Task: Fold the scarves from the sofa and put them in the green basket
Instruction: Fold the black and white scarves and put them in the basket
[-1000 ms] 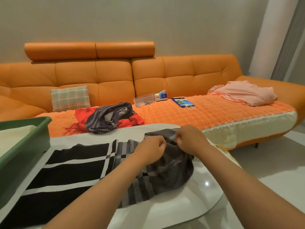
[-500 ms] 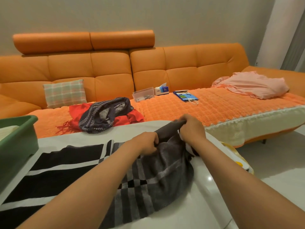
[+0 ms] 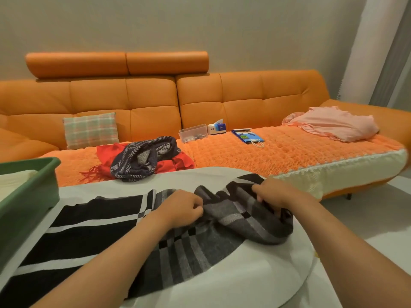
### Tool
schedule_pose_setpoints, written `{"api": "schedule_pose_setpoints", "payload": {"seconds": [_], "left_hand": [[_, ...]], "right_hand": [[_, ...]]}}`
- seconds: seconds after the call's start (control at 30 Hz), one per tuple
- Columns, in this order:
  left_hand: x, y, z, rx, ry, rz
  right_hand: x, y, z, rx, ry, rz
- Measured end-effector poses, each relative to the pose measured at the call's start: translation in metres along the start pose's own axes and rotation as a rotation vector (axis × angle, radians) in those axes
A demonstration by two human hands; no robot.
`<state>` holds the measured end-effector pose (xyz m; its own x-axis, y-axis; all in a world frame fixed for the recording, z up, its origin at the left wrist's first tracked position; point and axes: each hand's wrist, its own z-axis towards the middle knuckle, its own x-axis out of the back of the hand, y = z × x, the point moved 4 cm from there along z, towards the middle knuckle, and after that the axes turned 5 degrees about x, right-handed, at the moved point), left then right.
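A black, grey and white checked scarf [image 3: 93, 221] lies stretched across the white table [image 3: 244, 276]. My left hand [image 3: 181, 207] pinches it near the middle. My right hand [image 3: 278, 194] grips its bunched grey end at the table's right side. On the orange sofa [image 3: 278, 94] behind, a navy striped scarf [image 3: 138, 161] lies crumpled on top of a red fringed scarf [image 3: 178, 162]. The green basket [image 3: 33, 192] stands at the table's left end with something cream-coloured folded inside it.
On the sofa seat sit a plaid cushion [image 3: 91, 130], a clear plastic box [image 3: 193, 132], a tissue box [image 3: 216, 127], a blue booklet [image 3: 248, 136] and a pink cloth [image 3: 333, 123]. White floor lies to the right of the table.
My hands have moved apart: the right hand pulled the grey end of the scarf to the right, and the left hand slid along the cloth. The view has shifted a little.
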<state>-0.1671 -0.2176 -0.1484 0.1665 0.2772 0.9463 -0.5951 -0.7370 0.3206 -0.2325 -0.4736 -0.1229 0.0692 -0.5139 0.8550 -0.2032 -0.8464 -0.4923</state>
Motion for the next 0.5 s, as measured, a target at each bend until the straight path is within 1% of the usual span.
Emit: {"api": "schedule_pose_setpoints", "payload": {"seconds": [0.03,0.07,0.1,0.13,0.17,0.2,0.27,0.3,0.33,0.37,0.4,0.43,0.5], "left_hand": [[0.002,0.002,0.003,0.038,0.017,-0.01],[0.003,0.004,0.007,0.069,0.045,-0.021],[0.004,0.005,0.011,0.101,0.072,-0.028],[0.004,0.006,0.016,0.131,0.09,-0.036],[0.003,0.007,0.02,0.157,0.095,-0.033],[0.003,0.007,0.024,0.171,0.082,-0.029],[0.001,0.008,0.031,0.167,0.041,0.028],[0.003,0.009,0.033,0.155,0.035,0.081],[0.005,0.009,0.035,0.153,0.052,0.121],[0.008,0.009,0.037,0.16,0.1,0.122],[0.013,0.009,0.04,0.165,0.171,0.096],[0.019,0.009,0.042,0.17,0.241,0.055],[0.032,0.008,0.049,0.201,0.362,-0.093]], "right_hand": [[0.003,-0.007,-0.001,0.008,0.085,-0.176],[0.006,-0.017,-0.002,0.036,0.174,-0.299],[0.005,-0.028,-0.003,0.075,0.232,-0.35],[0.002,-0.035,-0.002,0.093,0.237,-0.339],[-0.002,-0.041,-0.002,0.1,0.185,-0.315],[-0.008,-0.045,-0.001,0.101,0.094,-0.317],[-0.02,-0.045,0.001,0.081,-0.063,-0.375],[-0.023,-0.043,0.004,0.085,-0.097,-0.378],[-0.024,-0.04,0.007,0.079,-0.093,-0.361],[-0.021,-0.037,0.011,0.074,-0.044,-0.321],[-0.016,-0.035,0.014,0.065,0.047,-0.257],[-0.008,-0.033,0.016,0.05,0.171,-0.164],[0.013,-0.031,0.015,0.038,0.5,0.118]]}}
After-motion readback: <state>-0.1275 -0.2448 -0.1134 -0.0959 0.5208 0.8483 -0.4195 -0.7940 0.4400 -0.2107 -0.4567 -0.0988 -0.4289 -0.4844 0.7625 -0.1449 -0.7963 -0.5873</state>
